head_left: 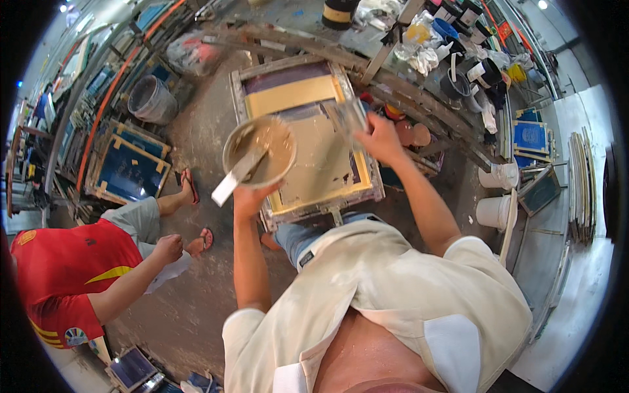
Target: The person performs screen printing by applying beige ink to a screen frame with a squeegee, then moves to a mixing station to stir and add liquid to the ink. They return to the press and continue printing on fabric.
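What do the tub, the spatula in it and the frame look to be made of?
Tub: likely plastic, dull and pale, judging by its smooth rim. Spatula: metal or plastic, its flat end pale and smooth. Frame: metal or wood; rough, stained grey surfaces hide which.

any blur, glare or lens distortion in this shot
Head view: straight edges bow toward the dark rim, as fisheye distortion; the flat tool in the right hand looks smeared, probably by motion; a white glare patch sits low on the blue screen at left; the pale spatula looks clearer than the tool.
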The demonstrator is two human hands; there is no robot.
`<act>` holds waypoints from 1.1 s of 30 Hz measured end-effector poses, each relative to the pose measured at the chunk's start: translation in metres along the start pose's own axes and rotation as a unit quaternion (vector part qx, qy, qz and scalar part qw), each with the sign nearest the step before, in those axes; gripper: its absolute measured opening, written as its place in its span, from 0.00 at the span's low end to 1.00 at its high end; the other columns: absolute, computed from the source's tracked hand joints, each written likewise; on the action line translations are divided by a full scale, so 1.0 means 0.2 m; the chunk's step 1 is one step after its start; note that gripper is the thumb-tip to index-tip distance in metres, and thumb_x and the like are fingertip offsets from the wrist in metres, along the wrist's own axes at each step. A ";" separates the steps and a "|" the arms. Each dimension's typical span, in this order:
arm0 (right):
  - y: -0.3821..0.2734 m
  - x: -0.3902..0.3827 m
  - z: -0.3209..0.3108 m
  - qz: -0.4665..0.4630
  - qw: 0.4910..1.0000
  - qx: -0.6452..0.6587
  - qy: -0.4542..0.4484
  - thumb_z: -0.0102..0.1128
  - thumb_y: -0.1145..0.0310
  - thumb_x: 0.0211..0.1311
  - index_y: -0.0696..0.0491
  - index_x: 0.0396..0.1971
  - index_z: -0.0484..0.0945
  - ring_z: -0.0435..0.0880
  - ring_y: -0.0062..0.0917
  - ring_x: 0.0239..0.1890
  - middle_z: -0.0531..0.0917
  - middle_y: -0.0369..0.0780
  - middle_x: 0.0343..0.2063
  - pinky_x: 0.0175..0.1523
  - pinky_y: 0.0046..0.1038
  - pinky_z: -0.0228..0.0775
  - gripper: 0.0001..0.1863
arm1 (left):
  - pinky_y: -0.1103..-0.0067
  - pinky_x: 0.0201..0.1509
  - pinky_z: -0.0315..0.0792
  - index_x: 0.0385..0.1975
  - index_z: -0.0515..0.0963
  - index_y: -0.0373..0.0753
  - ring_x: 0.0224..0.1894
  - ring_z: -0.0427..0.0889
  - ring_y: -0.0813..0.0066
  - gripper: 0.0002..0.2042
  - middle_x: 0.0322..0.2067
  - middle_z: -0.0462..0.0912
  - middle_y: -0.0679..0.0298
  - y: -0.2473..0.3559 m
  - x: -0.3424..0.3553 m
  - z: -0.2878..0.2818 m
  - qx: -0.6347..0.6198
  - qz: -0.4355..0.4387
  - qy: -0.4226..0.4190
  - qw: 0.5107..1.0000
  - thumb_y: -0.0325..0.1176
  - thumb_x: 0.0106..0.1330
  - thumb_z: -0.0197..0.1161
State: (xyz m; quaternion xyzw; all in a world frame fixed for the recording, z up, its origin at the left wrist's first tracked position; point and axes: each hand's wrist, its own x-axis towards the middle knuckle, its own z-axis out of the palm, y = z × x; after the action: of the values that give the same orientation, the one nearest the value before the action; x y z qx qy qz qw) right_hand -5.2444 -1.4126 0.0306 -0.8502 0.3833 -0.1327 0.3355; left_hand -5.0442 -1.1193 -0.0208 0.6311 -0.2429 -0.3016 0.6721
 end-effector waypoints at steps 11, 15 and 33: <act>0.61 -0.25 0.33 0.089 0.989 0.100 0.064 0.72 0.62 0.50 0.55 0.51 0.80 0.88 0.44 0.41 0.87 0.50 0.38 0.47 0.39 0.78 0.26 | 0.67 0.66 0.74 0.67 0.66 0.34 0.61 0.78 0.62 0.45 0.61 0.77 0.58 0.05 -0.29 -0.02 -0.097 0.012 0.041 0.994 0.29 0.46 0.81; 0.53 -0.39 0.21 0.136 0.988 -0.050 0.059 0.73 0.52 0.55 0.50 0.61 0.76 0.83 0.46 0.50 0.84 0.52 0.46 0.54 0.42 0.75 0.34 | 0.66 0.68 0.71 0.70 0.61 0.35 0.65 0.74 0.60 0.49 0.64 0.72 0.57 0.03 -0.35 0.02 -0.116 -0.011 0.003 0.993 0.28 0.45 0.82; 0.82 0.57 -0.58 -0.009 0.966 0.088 0.242 0.72 0.58 0.58 0.53 0.63 0.73 0.85 0.36 0.45 0.86 0.43 0.43 0.53 0.37 0.76 0.33 | 0.72 0.64 0.71 0.60 0.73 0.31 0.57 0.79 0.64 0.38 0.54 0.81 0.57 0.22 -0.25 0.72 0.125 -0.022 -0.003 0.992 0.32 0.47 0.85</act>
State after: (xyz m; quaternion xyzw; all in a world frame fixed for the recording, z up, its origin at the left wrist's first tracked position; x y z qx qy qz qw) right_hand -5.3166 -1.6312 0.0028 -0.7637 0.4320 -0.3708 0.3045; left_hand -5.1768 -1.1838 0.0377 0.7148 -0.2667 -0.2851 0.5802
